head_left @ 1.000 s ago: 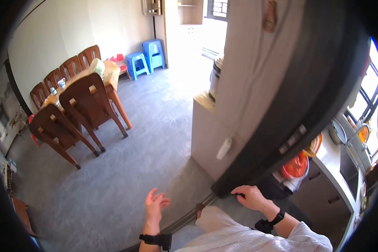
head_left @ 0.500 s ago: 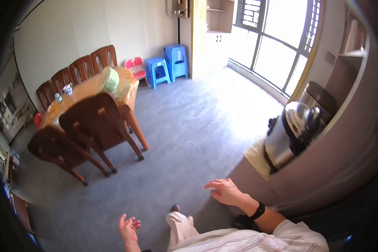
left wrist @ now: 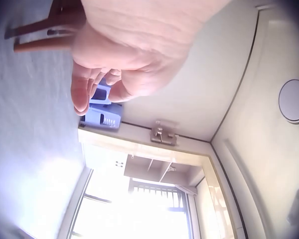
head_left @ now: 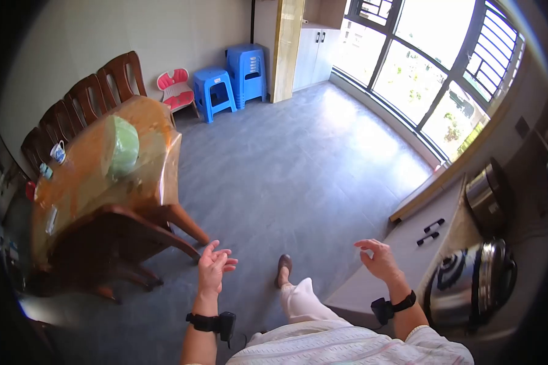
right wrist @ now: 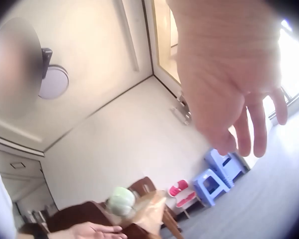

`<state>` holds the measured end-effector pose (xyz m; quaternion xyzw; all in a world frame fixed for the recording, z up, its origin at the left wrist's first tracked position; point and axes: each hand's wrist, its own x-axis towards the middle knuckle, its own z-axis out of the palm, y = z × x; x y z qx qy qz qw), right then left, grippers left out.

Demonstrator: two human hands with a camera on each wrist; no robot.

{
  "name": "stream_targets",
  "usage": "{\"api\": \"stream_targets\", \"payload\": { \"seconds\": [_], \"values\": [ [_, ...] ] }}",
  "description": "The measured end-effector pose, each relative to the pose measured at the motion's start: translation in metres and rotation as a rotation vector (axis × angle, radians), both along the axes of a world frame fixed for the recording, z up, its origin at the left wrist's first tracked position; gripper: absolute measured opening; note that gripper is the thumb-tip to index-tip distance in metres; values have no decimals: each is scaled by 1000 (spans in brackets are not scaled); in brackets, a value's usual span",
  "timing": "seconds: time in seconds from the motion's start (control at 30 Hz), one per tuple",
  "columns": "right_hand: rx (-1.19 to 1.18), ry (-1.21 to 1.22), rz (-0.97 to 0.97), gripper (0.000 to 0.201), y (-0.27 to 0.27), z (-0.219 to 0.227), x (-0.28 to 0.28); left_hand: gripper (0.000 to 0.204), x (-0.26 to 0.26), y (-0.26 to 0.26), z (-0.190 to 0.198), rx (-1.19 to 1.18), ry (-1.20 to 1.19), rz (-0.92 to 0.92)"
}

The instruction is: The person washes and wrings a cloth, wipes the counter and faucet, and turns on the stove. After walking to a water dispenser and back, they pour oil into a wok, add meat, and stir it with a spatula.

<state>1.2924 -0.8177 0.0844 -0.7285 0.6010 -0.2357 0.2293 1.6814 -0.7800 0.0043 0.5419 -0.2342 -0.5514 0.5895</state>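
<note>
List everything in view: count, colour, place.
Table: one, orange-brown, left.
Chairs: at least five, brown, both sides of table.
Rounded container: one, green, on table.
Cup: one, blue-white, on table.
Small chair: one, red-white, by wall.
Stools: at least two, blue, by wall.
Cabinet: one, white, beside window.
Window: one, dark-framed, upper right.
Metal vessels: two, shiny, far right.
Ceiling lamp: one, pale, overhead.
Shoe: one, brown, on floor.
Wristbands: two, black, on wrists.
Hands: two, bare, in front: left hand, right hand.
</note>
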Motion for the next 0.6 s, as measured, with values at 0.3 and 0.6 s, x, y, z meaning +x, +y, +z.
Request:
{"api": "stream_targets", "payload": {
  "seconds": [0.3, 0.6],
  "values": [
    [93, 136, 82, 29, -299, 38, 64, 50, 69, -202, -16, 67, 13, 174],
    [-147, 229, 457, 37, -567, 70, 199, 45, 156, -378, -47, 119, 18, 319]
  ]
}}
